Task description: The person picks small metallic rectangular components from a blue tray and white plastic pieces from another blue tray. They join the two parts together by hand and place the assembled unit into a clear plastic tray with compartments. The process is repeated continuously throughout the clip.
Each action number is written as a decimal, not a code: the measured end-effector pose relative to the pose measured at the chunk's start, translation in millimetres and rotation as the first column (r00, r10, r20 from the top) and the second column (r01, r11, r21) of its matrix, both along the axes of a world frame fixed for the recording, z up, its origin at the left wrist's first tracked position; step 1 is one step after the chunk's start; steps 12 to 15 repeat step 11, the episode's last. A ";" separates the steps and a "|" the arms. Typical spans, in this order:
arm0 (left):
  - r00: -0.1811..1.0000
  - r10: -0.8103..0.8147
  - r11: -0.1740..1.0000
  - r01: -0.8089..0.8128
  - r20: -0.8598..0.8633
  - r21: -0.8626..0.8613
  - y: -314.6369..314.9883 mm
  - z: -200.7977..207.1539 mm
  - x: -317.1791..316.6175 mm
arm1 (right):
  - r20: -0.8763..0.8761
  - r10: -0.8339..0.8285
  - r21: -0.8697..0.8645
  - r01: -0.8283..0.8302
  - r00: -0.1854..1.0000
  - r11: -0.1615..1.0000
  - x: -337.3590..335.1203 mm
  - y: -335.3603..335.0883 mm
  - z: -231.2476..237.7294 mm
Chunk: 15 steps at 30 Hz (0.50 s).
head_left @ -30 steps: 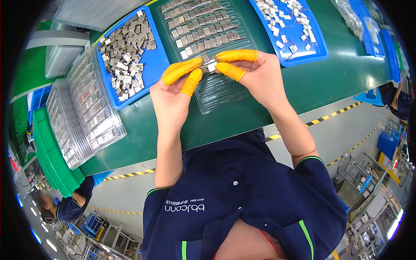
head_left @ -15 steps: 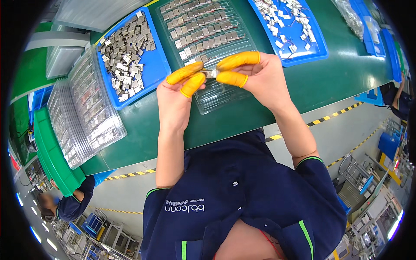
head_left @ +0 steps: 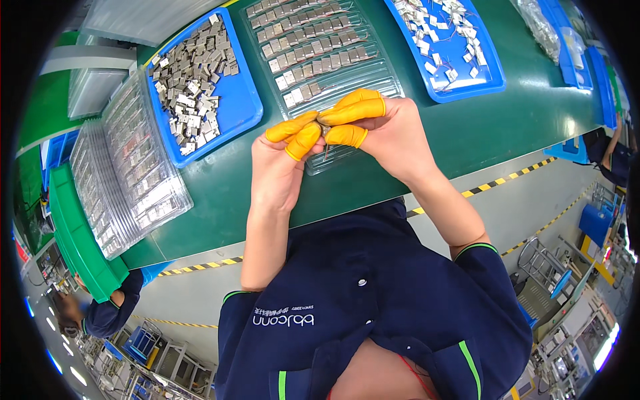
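Yellow finger cots cover the fingertips of both my hands. My left hand (head_left: 283, 157) and my right hand (head_left: 387, 130) meet over the near end of a clear plastic tray (head_left: 320, 168). Between their pinched fingers is a small grey metal part (head_left: 325, 131), mostly hidden, with a thin wire hanging below it. Beyond my hands, rows of grey metal pieces (head_left: 303, 94) with thin wires lie in the clear tray's slots. The slots nearest me hold no pieces.
At left, a blue tray (head_left: 243, 113) holds a heap of grey metal pieces; another blue tray (head_left: 460, 93) at right holds white wired connectors. Stacked clear trays (head_left: 143, 180) and a green bin (head_left: 83, 237) stand far left. Another person (head_left: 113, 310) is at lower left.
My hands have come closer together and slightly nearer to me. The small part, seen more plainly before, is now mostly covered by my fingers. The row of pieces beyond is more exposed.
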<state>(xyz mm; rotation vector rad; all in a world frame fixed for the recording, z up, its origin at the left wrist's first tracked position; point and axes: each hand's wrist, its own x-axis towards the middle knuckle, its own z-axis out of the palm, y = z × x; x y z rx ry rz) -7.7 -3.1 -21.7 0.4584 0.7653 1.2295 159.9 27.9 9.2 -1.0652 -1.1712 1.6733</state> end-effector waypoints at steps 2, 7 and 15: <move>0.997 0.013 1.000 -0.011 0.081 -0.022 -4.4 0.6 2.7 | 0.021 -0.030 -0.021 0.031 0.999 0.999 -3.5 -1.5 2.2; 0.977 0.212 0.972 -0.210 0.001 -0.106 -3.2 6.4 18.6 | 0.210 -0.181 0.108 0.162 0.961 0.981 -15.1 -6.3 5.6; 0.960 0.197 0.972 -0.218 -0.200 -0.087 -1.6 9.7 20.0 | 0.375 -0.296 0.429 0.118 0.878 0.896 -14.4 -8.8 -6.2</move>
